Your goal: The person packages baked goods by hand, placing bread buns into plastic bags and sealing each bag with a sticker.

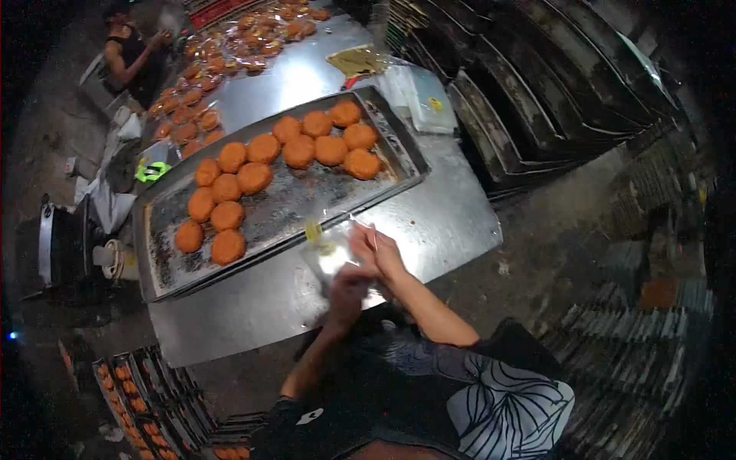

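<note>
My right hand [376, 249] is raised over the front edge of the metal table [230, 326], its fingers drawn together around something thin and pale that I cannot make out. Just below and left of it, my left hand [349, 291] is smeared by motion, so its fingers cannot be read. A clear plastic bag [326, 257] with a yellow mark lies against both hands, beside the tray's near edge. Behind them a dark baking tray [295, 201] bears several round orange-brown baked pieces [255, 177], grouped along its far and left sides.
Bagged pieces [253, 38] cover the table's far end. A stack of clear bags [433, 103] and a brown cloth [357, 60] lie behind the tray. Dark trays [529, 92] are stacked at right. Another person [126, 54] is at far left. Loaded racks [134, 391] stand lower left.
</note>
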`<state>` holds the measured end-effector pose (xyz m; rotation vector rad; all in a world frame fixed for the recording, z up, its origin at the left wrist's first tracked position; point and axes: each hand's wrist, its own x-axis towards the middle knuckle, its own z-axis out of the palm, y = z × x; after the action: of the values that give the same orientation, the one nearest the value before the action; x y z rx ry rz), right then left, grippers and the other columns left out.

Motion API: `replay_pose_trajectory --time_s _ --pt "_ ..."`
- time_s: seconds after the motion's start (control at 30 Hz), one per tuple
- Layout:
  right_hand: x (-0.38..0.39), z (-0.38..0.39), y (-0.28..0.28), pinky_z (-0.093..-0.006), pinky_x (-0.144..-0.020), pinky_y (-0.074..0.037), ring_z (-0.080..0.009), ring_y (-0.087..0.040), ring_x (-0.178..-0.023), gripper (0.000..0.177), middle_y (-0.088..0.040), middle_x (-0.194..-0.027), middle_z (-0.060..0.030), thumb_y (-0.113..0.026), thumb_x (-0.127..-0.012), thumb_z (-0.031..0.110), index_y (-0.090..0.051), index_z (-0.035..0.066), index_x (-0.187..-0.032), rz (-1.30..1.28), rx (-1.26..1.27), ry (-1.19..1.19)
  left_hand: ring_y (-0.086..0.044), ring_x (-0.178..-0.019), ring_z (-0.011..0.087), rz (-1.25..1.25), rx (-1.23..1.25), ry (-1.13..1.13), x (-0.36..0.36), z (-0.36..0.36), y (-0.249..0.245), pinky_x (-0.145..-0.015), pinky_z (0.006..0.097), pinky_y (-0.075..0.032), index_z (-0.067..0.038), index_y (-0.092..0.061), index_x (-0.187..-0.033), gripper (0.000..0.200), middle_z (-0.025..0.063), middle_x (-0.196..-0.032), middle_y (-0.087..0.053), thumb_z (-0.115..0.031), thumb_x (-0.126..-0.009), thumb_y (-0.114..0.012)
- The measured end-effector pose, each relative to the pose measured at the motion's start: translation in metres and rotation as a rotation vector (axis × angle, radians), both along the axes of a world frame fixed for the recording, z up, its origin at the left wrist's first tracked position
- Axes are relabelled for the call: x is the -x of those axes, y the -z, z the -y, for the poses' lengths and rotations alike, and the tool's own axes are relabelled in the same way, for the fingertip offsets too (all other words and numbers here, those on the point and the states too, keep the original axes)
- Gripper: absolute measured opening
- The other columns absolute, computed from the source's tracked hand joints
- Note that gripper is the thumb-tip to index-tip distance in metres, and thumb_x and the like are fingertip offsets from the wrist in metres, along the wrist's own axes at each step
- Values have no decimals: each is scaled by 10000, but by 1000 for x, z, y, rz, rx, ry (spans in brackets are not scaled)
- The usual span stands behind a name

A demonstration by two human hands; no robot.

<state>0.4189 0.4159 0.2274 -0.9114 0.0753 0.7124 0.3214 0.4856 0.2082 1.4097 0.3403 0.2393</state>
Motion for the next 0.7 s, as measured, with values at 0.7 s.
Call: replay_pose_trajectory --time_s 0.7 --pt "29 -86 -31 -336 -768 -384 -283 -450 -869 687 -488 -1030 -113 -664 -592 264 -414 62 -1199 1789 554 24 -451 -1039 280 526 624 -766 26 -126 -17 -888 415 -362 -21 -248 -1249 543 143 -1117 -470 -136 -756 -446"
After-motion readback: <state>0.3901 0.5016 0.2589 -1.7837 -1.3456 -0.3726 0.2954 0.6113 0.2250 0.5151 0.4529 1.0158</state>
